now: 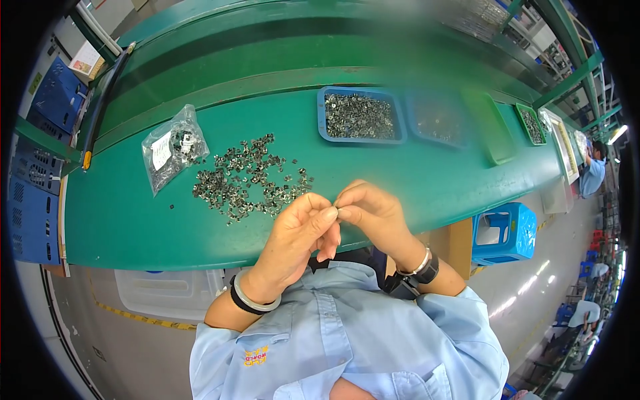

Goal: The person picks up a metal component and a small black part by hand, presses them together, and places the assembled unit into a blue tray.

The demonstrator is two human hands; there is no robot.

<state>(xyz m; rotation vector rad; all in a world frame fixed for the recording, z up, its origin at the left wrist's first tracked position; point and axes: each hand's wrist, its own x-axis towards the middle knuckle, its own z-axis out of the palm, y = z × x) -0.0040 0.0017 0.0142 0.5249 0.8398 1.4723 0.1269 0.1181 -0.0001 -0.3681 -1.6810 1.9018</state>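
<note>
So from where I'm standing, the person at the green bench point(413, 180) has both hands pulled in close to the chest, fingertips meeting right over the near edge of the table. The left hand point(300, 230) and the right hand point(373, 213) are both pinched narrow on one tiny metal part point(335, 212), thumb and forefinger of each side closing on it from opposite ends. It's way too small to say which way its long axis runs, honestly, just a speck between the fingers.

The supply is the loose pile of metal parts point(250, 180) scattered on the bench, and it lies ahead of the hands and off to the person's left. So the left hand is clearly the nearer one to it, the right would have to cross over.

Containers: beyond the pile to the left there's a clear plastic bag point(170, 150) with more of the same bits plus a white label inside. Straight ahead, further back, a blue tray point(397, 137) is pretty much full of the parts. Next to it on the right is a second blue tray point(437, 117), blurry, can't really tell how much is in it. Then a green tray point(497, 133) that looks bare, and another small green one further along point(531, 125) with some bits in it
</note>
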